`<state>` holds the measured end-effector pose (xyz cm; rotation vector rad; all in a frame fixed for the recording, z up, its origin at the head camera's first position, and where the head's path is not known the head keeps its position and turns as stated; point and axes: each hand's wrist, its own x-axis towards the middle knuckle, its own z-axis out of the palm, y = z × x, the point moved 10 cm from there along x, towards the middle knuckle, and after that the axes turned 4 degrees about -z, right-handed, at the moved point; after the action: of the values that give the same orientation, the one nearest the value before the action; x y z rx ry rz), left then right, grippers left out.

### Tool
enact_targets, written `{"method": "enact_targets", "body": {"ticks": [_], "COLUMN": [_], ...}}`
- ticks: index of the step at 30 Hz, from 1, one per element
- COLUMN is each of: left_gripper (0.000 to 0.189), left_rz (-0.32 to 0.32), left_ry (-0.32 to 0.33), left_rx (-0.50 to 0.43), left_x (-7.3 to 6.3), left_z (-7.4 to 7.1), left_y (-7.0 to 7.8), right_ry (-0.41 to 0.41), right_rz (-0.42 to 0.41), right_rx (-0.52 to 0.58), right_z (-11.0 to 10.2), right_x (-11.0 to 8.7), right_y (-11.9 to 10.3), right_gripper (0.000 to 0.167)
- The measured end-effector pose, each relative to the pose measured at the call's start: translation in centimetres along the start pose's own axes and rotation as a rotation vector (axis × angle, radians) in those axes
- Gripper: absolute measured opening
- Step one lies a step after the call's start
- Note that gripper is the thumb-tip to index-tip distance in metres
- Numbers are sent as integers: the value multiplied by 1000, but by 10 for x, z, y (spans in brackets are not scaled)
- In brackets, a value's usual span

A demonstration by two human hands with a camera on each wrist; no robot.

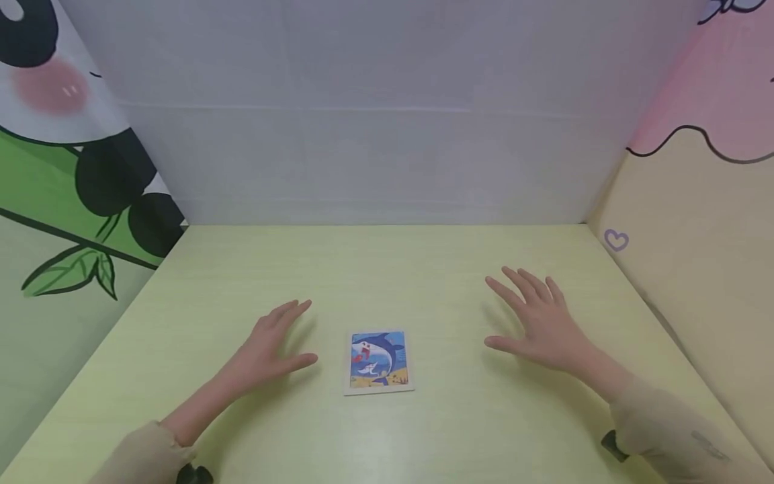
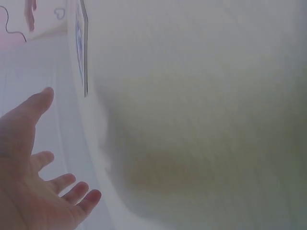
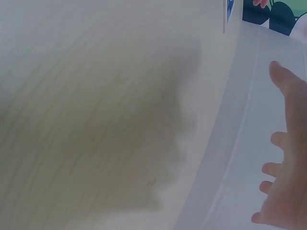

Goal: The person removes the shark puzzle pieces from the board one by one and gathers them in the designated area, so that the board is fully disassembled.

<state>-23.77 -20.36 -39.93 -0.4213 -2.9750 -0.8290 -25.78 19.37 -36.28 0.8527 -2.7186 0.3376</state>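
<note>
A small, flat, white-bordered picture puzzle or card (image 1: 379,361) lies on the pale table (image 1: 387,275), showing a blue shark over a sandy seabed. To its left, my left hand (image 1: 266,353) hovers over the tabletop with thumb and fingers spread, holding nothing. My right hand (image 1: 538,326) is farther off on the other side, fingers apart and holding nothing. Both hands cast shadows on the table. In the left wrist view the picture piece (image 2: 82,48) shows edge-on beyond the left thumb. Only a sliver of that piece (image 3: 227,14) appears in the right wrist view.
A white sheet-like panel (image 1: 381,134) rises along the table's far edge. The left wall (image 1: 54,168) carries a panda and bamboo drawing. At the right stands a beige and pink wall (image 1: 701,222) with a purple heart (image 1: 616,240).
</note>
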Motion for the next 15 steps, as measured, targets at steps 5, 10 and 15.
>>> {"method": "enact_targets", "body": {"ticks": [5, 10, 15], "left_gripper": [84, 83, 84], "left_rz": [-11, -56, -78], "left_ry": [-28, -77, -133], "left_rx": [-84, -142, -175], "left_x": [-1, -2, -3], "left_z": [16, 34, 50], "left_y": [13, 22, 27], "right_ry": [8, -4, -24], "right_rz": [-10, 4, -3], "right_rx": [50, 114, 154], "right_z": [4, 9, 14], "right_x": [4, 6, 8], "right_y": [-15, -27, -39], "right_gripper": [92, 91, 89]}}
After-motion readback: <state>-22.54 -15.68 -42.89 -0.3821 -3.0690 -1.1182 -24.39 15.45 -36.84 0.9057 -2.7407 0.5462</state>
